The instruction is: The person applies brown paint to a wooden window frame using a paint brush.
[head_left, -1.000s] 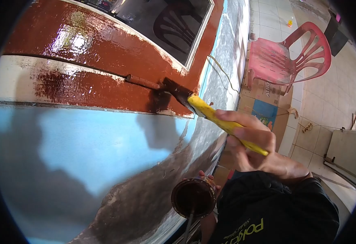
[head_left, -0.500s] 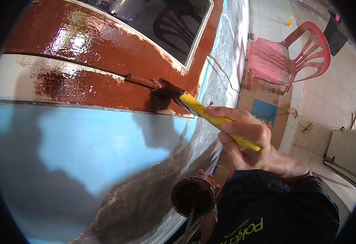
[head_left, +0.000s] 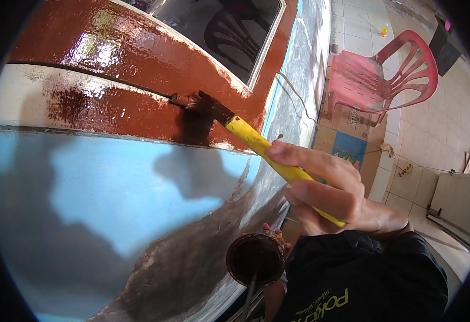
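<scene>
My right hand (head_left: 326, 188) is closed around the yellow handle of a paintbrush (head_left: 261, 142). Its dark, paint-laden bristles meet the wooden window frame (head_left: 138, 115) beside a small hinge barrel (head_left: 180, 100). Wet reddish-brown paint shines on the frame, while pale patches show at its left part and along some edges. Lower down, my left hand (head_left: 279, 234) grips a paint can (head_left: 256, 236) from its far side; only some fingertips show. Dark brown paint is inside the can, and a thin stick (head_left: 252, 290) leans out over its rim.
Below the frame is a light-blue wall (head_left: 111, 182) with a bare grey patch (head_left: 186, 268). A red plastic chair (head_left: 358, 80) stands on the tiled floor, near flattened cardboard (head_left: 372, 155). A thin wire (head_left: 296, 94) sticks out by the wall. Glass (head_left: 219, 32) fills the frame above.
The brush has moved a little left along the frame, its bristles now closer to the hinge barrel. My right hand has shifted slightly down. The can stays where it was.
</scene>
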The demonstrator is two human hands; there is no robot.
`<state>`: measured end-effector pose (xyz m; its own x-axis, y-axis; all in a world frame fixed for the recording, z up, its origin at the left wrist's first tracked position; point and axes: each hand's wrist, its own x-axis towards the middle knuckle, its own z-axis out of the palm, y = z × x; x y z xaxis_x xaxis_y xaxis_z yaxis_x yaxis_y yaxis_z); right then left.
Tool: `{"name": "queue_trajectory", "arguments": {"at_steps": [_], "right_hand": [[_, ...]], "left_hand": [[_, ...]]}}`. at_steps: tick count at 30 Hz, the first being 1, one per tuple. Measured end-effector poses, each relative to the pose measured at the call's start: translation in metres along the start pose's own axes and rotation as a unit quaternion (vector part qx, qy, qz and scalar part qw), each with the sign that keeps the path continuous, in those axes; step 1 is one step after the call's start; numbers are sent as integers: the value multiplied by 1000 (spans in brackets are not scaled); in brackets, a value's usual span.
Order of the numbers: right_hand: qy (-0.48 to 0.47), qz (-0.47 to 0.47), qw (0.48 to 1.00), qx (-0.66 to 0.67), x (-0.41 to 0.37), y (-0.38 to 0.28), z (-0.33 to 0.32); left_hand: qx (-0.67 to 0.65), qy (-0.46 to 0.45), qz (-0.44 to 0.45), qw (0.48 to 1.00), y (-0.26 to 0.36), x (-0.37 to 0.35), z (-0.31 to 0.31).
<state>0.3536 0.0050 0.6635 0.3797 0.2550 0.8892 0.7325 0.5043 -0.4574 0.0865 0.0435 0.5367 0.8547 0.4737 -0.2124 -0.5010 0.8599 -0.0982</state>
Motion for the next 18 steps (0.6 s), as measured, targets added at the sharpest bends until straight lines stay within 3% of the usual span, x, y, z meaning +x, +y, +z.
{"name": "queue_trajectory", "arguments": {"at_steps": [7,9,14,18], "right_hand": [[-5,-6,999,-48,6,-2,2],[-18,35,997,-68,4,-3,4],[17,-45,999,1,-3,2,3],[-31,6,999,-30,-1,-3,-1]], "left_hand": [[16,4,7,1000,3,-2,-5],[20,6,6,1000,3,-2,-5],[23,4,8,1000,4,-2,-8],[26,3,5,1000,5,-3,-8]]}}
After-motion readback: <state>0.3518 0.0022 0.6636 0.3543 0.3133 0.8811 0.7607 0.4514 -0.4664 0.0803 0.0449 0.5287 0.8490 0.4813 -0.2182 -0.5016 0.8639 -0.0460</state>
